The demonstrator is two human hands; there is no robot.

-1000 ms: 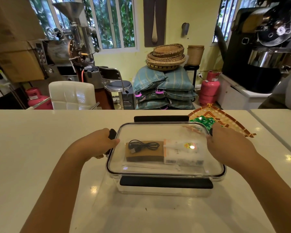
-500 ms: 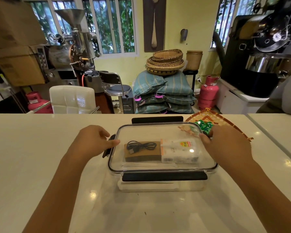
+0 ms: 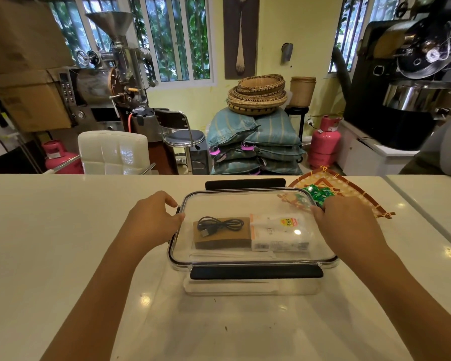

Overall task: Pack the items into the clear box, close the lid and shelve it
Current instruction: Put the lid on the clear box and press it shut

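Clear box (image 3: 250,287) at centre frame on the white glossy table (image 3: 63,230), transparent lid (image 3: 245,204) already laid over it. Inside, seen through the lid: a brown cardboard sleeve (image 3: 223,237) with a coiled black cable (image 3: 219,225) on top, and just beside it, to the right, a white wrapped packet (image 3: 279,234) with a yellow label. Left hand (image 3: 151,222) pressed against the lid's left short edge, fingers (image 3: 177,217) loosely curled over the side clasp, holding nothing else. Right hand (image 3: 349,225) on the right short edge, fingers bent round the rim; clasp beneath hidden, so latched or not cannot be told. Near black clasp (image 3: 255,272) folded down along the front; far black clasp (image 3: 245,183) standing up, seemingly unlatched.

Best pressed down evenly on both short sides at once, lid kept square to the rim, then each flap snapped until seated. Hard smooth plastic on a slick tabletop, likely to skate if pushed sideways. At upper right, a woven patterned tray (image 3: 359,194) with green sachets (image 3: 319,194), apart from the box.
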